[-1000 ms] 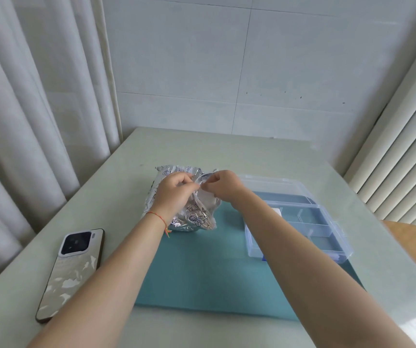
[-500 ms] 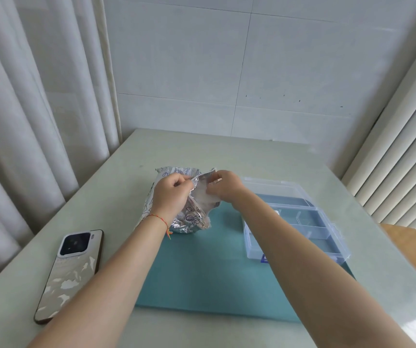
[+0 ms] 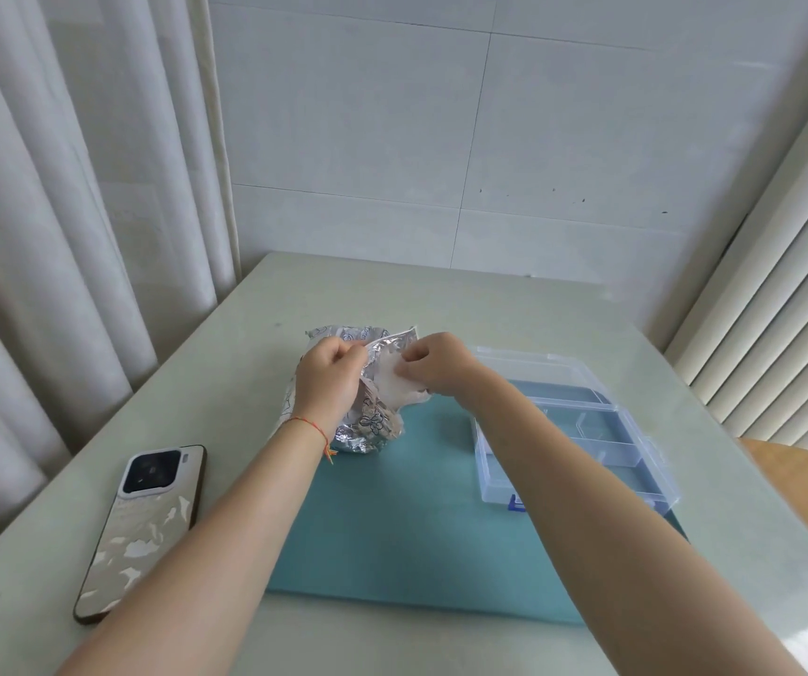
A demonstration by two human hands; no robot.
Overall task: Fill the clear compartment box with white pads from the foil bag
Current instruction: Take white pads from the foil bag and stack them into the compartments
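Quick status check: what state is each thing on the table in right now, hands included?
foil bag: open at the top, held up on the table
white pad: partly out of the bag mouth
left hand: grips the bag's rim
right hand: pinches the white pad
clear compartment box: lid open, on the teal mat
phone: lying face down

The foil bag (image 3: 367,422) stands under both hands, the compartment box (image 3: 582,456) lies right of the right hand (image 3: 433,361), the phone (image 3: 143,529) left of the left hand (image 3: 326,378)
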